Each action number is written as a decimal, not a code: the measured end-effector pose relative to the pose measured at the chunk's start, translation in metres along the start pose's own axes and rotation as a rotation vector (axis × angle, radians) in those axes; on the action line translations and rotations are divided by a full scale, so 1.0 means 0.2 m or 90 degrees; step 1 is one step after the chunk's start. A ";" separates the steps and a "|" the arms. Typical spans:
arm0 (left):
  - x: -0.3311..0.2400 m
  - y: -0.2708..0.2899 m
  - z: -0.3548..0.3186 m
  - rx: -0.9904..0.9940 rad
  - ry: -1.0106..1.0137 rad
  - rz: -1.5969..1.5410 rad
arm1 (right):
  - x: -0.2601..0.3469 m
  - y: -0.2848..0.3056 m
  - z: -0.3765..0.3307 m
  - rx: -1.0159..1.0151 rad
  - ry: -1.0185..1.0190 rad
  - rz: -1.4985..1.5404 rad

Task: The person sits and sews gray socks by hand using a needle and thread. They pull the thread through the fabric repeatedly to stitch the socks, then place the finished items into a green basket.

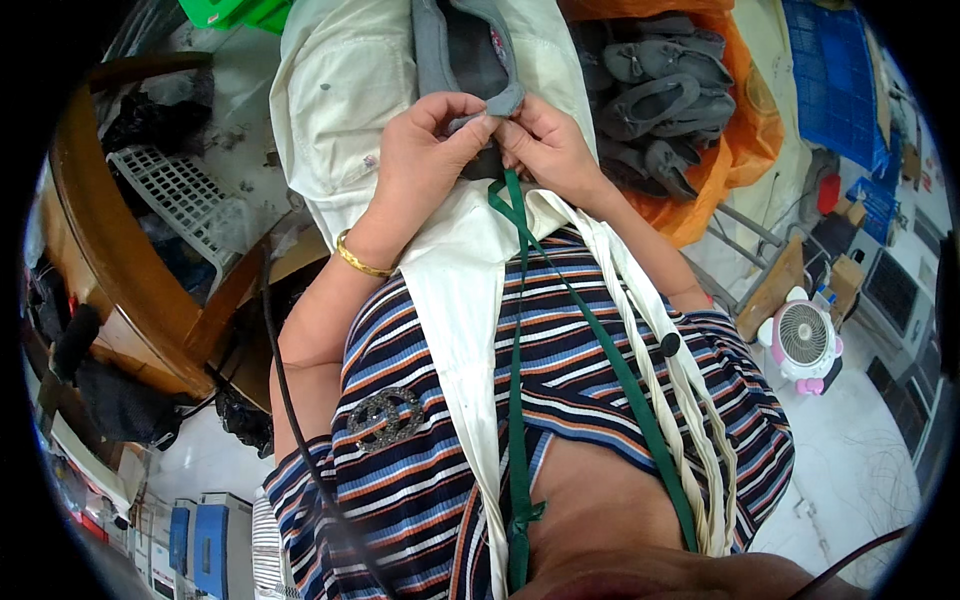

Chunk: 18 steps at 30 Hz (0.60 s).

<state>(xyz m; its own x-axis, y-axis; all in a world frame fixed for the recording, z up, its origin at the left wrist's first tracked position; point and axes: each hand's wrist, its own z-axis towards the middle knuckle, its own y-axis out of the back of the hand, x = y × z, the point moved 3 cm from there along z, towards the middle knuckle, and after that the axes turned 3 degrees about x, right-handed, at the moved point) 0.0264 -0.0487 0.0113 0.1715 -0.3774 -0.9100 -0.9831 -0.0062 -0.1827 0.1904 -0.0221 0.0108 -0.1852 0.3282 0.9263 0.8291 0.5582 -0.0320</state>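
Grey felt is what both hands work on; it is the edge of a soft shoe upper (470, 60) lying on a cream cloth (340, 90) spread over the lap, just above the chest of the striped shirt (420, 400). Far left, a white plastic basket (170, 190) leans beside a curved wooden table (90, 250), well apart from the work; the left hand (420, 160), with a gold bangle (360, 262) at its wrist, is closed narrow, thumb and forefinger pinching the lower rim of the grey piece; the right hand (550, 150) meets it there, fingertips pinched on the same rim, the two hands touching. Whether a needle or thread sits between them I cannot tell; it is too small to see. A green strap (515, 300) hangs from just below the pinch down the front of the body. Doing this well, I judge, means keeping both pinches close together so the felt edge stays taut and flat, and letting the cloth bear the weight. To the right, an orange bag (740, 140) holds a heap of finished grey shoes (660, 100); farther right a small pink and white fan (805, 340) stands on the floor.
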 end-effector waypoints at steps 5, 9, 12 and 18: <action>0.00 -0.02 0.00 -0.007 -0.053 0.001 | -0.01 0.01 0.00 0.025 0.007 0.019; -0.01 -0.02 -0.02 -0.015 -0.085 0.058 | -0.03 0.02 0.00 0.048 0.010 0.027; -0.02 -0.02 -0.03 0.000 -0.086 0.080 | -0.03 0.03 0.00 0.057 0.001 0.029; -0.04 -0.03 -0.03 0.004 -0.074 0.160 | -0.03 0.03 -0.01 0.087 0.068 0.021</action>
<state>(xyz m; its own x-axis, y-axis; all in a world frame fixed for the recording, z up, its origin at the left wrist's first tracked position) 0.0296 -0.0521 0.0215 -0.0709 -0.2572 -0.9638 -0.9954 0.0802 0.0518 0.1980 -0.0214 0.0065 -0.0955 0.2698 0.9582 0.7535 0.6486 -0.1075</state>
